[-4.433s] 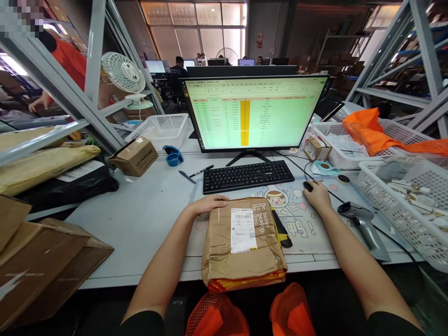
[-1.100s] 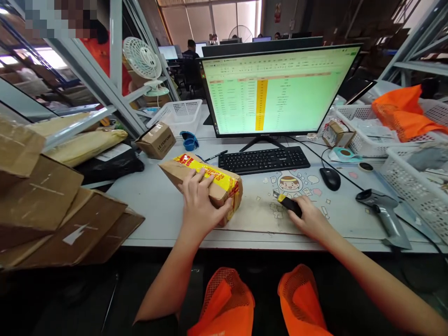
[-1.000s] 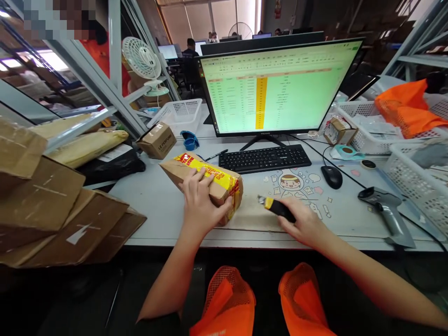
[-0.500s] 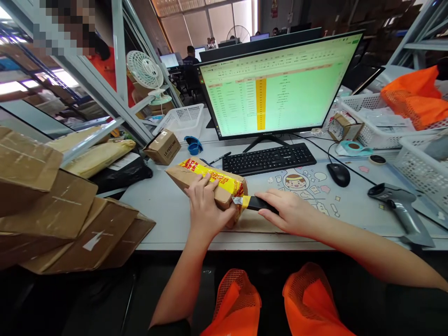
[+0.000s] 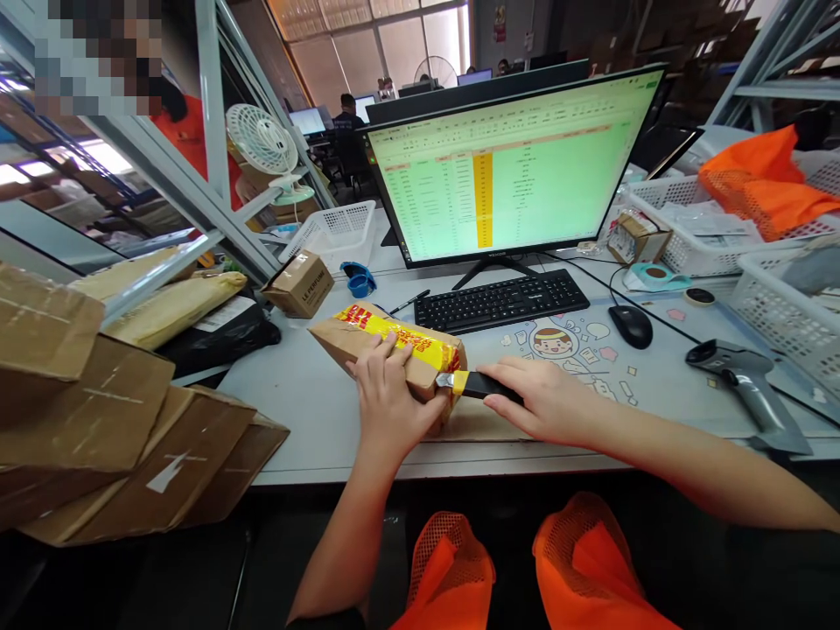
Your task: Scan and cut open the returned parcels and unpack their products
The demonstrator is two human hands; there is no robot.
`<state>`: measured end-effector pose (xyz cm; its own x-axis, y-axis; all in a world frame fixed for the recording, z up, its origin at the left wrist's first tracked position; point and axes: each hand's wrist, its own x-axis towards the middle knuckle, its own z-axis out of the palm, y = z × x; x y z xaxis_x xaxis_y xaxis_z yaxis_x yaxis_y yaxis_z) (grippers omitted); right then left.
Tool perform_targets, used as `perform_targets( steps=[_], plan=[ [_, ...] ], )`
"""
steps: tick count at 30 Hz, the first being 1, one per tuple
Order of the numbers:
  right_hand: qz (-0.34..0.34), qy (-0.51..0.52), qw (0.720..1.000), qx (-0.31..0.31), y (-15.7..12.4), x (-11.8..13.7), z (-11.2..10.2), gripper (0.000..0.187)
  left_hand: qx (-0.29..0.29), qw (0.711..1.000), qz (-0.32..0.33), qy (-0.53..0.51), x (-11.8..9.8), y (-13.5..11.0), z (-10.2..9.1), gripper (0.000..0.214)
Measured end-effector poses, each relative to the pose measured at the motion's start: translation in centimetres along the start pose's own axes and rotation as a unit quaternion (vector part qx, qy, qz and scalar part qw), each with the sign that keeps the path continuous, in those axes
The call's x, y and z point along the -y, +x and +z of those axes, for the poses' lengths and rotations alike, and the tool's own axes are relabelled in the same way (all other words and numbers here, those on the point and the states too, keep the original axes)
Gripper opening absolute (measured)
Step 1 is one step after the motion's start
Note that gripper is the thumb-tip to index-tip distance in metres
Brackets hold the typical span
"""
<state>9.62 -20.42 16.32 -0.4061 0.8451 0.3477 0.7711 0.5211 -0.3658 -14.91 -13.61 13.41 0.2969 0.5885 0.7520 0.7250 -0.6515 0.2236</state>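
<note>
the yellow-taped brown paper parcel (image 5: 358, 337), seemingly light and soft-sided, lies on the grey worktop (image 5: 295, 407) at seven o'clock of the black keyboard (image 5: 502, 300), the grip of the left hand (image 5: 390, 401) clamped on its near end, that of the right hand (image 5: 544, 404) wrapped round a yellow-black utility knife (image 5: 473, 383) at its corner.

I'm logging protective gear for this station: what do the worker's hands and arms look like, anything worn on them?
The left hand and right hand are bare: no gloves, rings or watch visible. Forearms are uncovered; a dark short sleeve edge shows at the left upper arm.
</note>
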Motion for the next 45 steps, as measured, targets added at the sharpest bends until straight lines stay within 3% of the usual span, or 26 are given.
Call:
perform_targets(
  steps=[6,8,10,11,14,15,17,19,24,26,28,34,41,43,45],
  plan=[
    [0.025,-0.018,1.000,0.000,-0.2,1.5,0.6,0.039,-0.003,1.000,0.008,0.004,0.5,-0.6,-0.1,0.061],
    [0.021,-0.033,0.999,-0.005,0.0,0.9,0.7,0.042,-0.004,1.000,0.012,0.009,0.6,-0.6,0.0,0.059],
    [0.041,-0.062,0.997,-0.010,0.4,-1.4,0.1,0.045,-0.002,1.000,0.018,0.007,0.8,-0.6,-0.1,0.055],
    [0.082,-0.087,0.993,-0.016,0.6,-3.3,-0.4,0.046,0.001,1.000,0.024,0.001,1.2,-0.7,-0.3,0.053],
    [0.276,-0.167,0.945,-0.050,0.5,-9.7,-2.5,0.048,0.006,0.998,0.046,-0.034,3.0,-1.3,-1.8,0.049],
    [0.310,-0.175,0.933,-0.063,0.1,-11.4,-3.1,0.048,0.009,0.998,0.048,-0.048,3.8,-1.6,-2.4,0.048],
    [0.292,-0.156,0.939,-0.091,-1.1,-12.9,-3.5,0.049,0.019,0.996,0.051,-0.077,5.3,-1.9,-3.4,0.050],
    [0.214,-0.116,0.964,-0.106,-2.1,-11.4,-2.6,0.050,0.039,0.993,0.059,-0.091,6.1,-1.9,-3.9,0.052],
    [-0.002,-0.054,0.997,-0.053,-2.5,-1.4,1.2,0.049,0.042,0.994,0.073,-0.071,4.4,-0.3,-2.4,0.064],
    [-0.047,-0.059,0.996,-0.042,-1.8,0.9,2.1,0.049,0.040,0.995,0.066,-0.064,3.4,0.1,-1.5,0.074],
    [-0.064,-0.072,0.994,-0.050,-1.1,1.5,2.4,0.049,0.036,0.995,0.063,-0.065,2.8,0.2,-0.9,0.077],
    [-0.032,-0.095,0.992,-0.079,-1.0,0.3,2.0,0.047,0.010,0.994,0.080,-0.071,2.5,0.3,-0.7,0.065],
    [0.053,-0.091,0.994,-0.029,-1.1,2.2,1.0,0.046,0.023,0.994,0.090,-0.056,1.9,1.3,0.0,0.059],
    [0.081,-0.112,0.990,-0.014,-0.7,0.6,0.1,0.046,0.032,0.994,0.094,-0.055,2.0,1.4,0.0,0.056],
    [0.171,-0.157,0.973,-0.008,-0.7,-2.8,-1.3,0.045,0.040,0.993,0.100,-0.055,2.3,1.1,-0.5,0.053]
  ],
)
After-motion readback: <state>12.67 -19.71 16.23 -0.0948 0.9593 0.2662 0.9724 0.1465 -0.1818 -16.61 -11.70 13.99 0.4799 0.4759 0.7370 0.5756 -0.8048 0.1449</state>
